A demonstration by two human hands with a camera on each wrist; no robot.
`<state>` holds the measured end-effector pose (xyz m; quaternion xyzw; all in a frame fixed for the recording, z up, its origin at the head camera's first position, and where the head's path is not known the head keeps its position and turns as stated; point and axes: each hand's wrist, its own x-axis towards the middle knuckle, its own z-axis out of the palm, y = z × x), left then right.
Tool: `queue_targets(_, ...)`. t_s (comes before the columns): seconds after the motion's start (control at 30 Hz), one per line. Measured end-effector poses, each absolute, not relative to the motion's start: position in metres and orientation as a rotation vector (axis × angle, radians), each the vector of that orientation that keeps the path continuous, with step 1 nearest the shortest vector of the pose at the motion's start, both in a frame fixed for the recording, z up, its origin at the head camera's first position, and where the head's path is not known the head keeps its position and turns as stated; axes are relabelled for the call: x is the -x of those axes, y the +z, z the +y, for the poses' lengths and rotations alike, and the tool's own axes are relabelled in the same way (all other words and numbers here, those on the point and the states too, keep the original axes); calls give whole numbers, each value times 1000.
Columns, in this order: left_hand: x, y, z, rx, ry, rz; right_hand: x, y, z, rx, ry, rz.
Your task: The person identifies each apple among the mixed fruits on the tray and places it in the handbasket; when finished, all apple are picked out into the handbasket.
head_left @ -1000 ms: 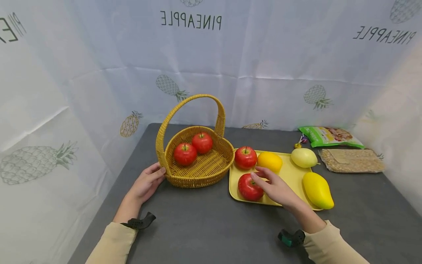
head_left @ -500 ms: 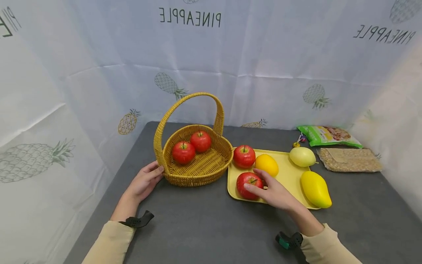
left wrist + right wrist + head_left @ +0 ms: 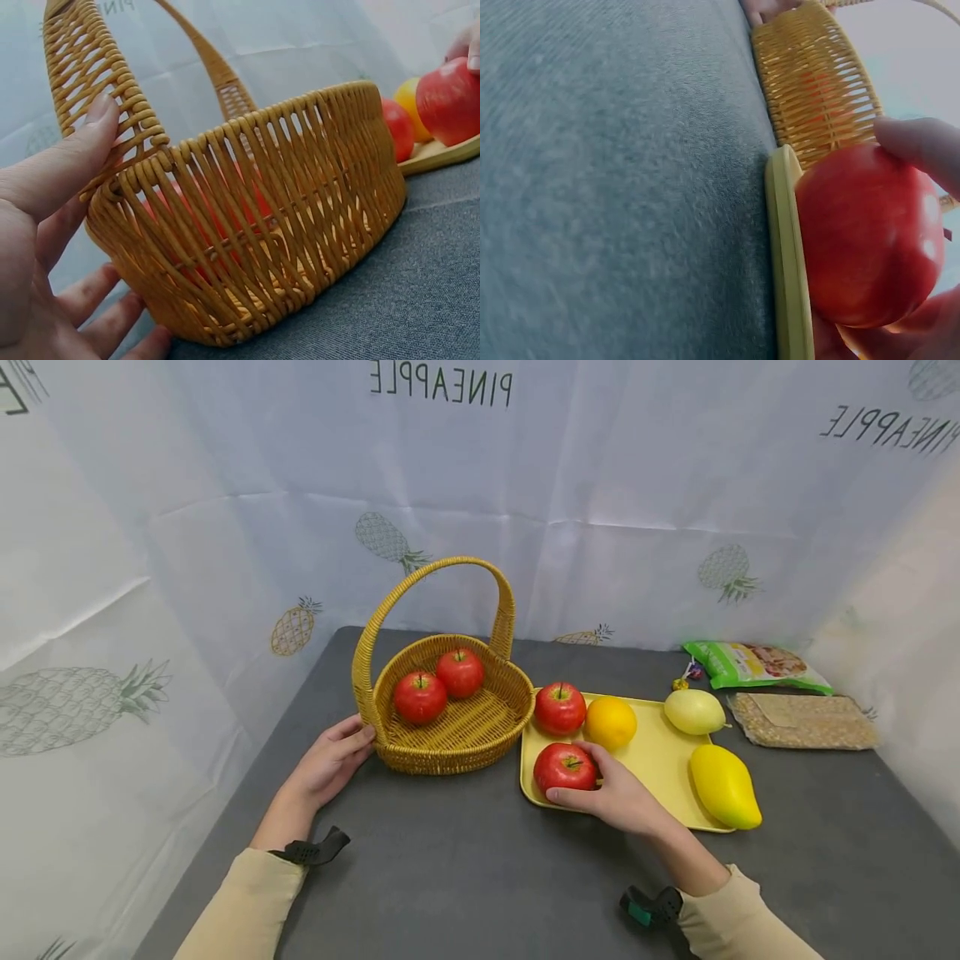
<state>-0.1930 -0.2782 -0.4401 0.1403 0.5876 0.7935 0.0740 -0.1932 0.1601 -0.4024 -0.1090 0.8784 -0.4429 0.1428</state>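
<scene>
My right hand [image 3: 618, 793] grips a red apple [image 3: 562, 767] at the front left of the yellow tray [image 3: 663, 772], thumb on its near side and fingers around the far side. In the right wrist view, this apple [image 3: 866, 236] sits right at the tray's rim [image 3: 786, 247]. My left hand [image 3: 333, 764] holds the wicker basket [image 3: 442, 758] at its left end. The left wrist view shows the thumb [image 3: 86, 146] on the base of the handle [image 3: 97, 75], the other fingers along the basket wall. Two red apples [image 3: 420, 697] lie inside the basket.
Another red apple [image 3: 559, 708], an orange-yellow round fruit [image 3: 611, 723], a pale green-yellow fruit [image 3: 693, 712] and a yellow mango [image 3: 724, 787] are on the tray. Behind to the right lie a green snack bag [image 3: 757, 667], a clear packet [image 3: 802, 722] and small wrapped candies [image 3: 686, 675]. A curtain hangs behind.
My right hand has come down around the front apple, its thumb moving from the top to the near side. The left hand has stayed at the basket. The head view has tilted slightly.
</scene>
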Motion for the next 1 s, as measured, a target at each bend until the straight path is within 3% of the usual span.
queue_targets(1.0, 191, -439, -275, -362, 2426, 1745, 205, -349, 143, 238, -1479, 2406)
